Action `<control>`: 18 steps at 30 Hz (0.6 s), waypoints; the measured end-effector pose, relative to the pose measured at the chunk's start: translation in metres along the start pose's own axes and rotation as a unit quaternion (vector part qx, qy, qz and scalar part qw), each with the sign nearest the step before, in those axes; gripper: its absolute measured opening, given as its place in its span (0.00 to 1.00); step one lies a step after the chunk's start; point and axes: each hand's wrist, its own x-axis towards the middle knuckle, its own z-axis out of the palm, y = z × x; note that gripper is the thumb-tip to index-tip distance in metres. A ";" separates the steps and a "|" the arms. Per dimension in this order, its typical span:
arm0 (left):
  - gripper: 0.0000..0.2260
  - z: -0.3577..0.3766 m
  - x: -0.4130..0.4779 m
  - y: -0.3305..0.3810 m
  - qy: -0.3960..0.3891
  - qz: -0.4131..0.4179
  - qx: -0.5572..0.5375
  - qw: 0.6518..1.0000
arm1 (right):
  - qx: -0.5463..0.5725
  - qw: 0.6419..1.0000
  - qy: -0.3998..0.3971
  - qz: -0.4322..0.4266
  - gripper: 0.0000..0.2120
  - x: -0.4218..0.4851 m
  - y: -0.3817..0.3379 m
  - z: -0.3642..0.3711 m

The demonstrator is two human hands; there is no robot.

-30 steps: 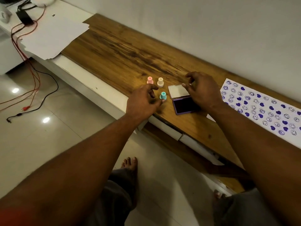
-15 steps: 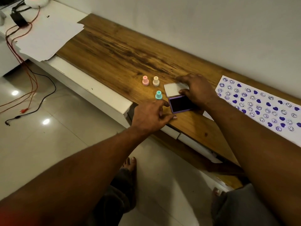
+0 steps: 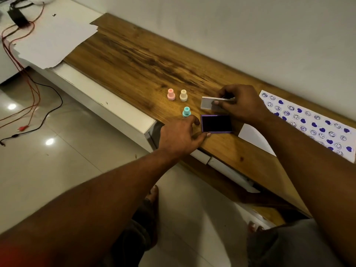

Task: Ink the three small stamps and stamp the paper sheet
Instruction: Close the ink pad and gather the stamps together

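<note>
Holding the lid pinched in your right hand while your empty, spread left hand steadies the open ink pad, you risk toppling the teal stamp just left of it, well short of the paper sheet.
</note>
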 end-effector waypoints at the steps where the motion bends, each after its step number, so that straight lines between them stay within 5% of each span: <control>1: 0.29 -0.001 0.000 0.001 0.001 0.001 0.000 1.000 | 0.005 1.000 -0.002 -0.011 0.09 -0.005 0.000 -0.003; 10: 0.27 -0.001 0.000 0.001 -0.010 0.002 -0.002 1.000 | -0.068 0.984 -0.044 -0.159 0.08 -0.034 0.005 -0.004; 14: 0.28 -0.001 0.002 0.002 -0.005 0.004 0.001 1.000 | -0.128 0.973 -0.005 -0.191 0.07 -0.039 0.007 -0.002; 18: 0.27 0.000 0.003 0.002 -0.001 0.001 0.003 1.000 | -0.171 0.963 -0.047 -0.203 0.11 -0.050 0.013 0.005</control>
